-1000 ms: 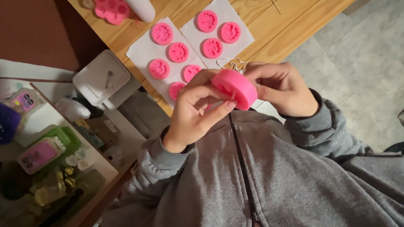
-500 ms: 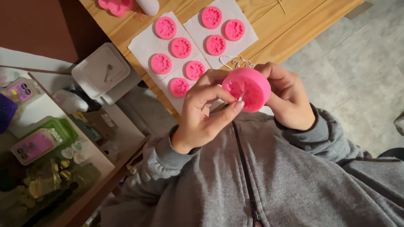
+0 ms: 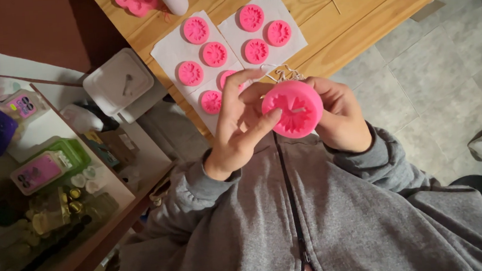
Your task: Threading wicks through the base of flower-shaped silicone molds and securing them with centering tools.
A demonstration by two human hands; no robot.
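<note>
Seven pink discs (image 3: 214,54) on paper; one pink mould (image 3: 292,108) in-hand

A round pink silicone mould (image 3: 293,108) sits at the centre of the frame, its open face turned up toward the camera to show a flower-shaped cavity with radiating petal ridges. It is tilted slightly, gripped at its 9 o'clock edge by the left hand (image 3: 240,124) and cupped from 3 o'clock by the right hand (image 3: 338,114).
</note>
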